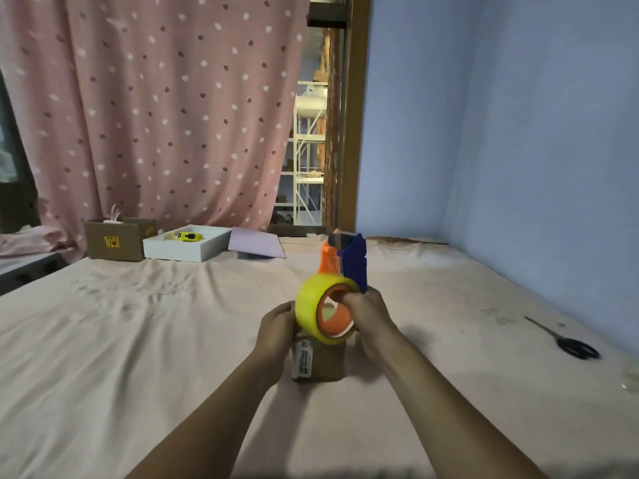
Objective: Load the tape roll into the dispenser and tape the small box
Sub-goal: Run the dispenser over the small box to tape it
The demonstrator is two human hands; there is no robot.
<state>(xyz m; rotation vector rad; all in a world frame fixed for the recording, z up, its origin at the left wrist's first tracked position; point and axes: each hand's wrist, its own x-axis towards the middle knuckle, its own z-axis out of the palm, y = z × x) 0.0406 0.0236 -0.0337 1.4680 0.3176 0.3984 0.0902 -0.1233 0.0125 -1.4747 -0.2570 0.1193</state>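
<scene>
Yellow tape roll [316, 307] — right hand [368, 311] fingers in core, left hand [276, 328] beside

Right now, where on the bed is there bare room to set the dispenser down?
Bare sheet left of the small box, and between box and scissors. Crowded at the far edge: cardboard box, white tray, purple sheet.
</scene>
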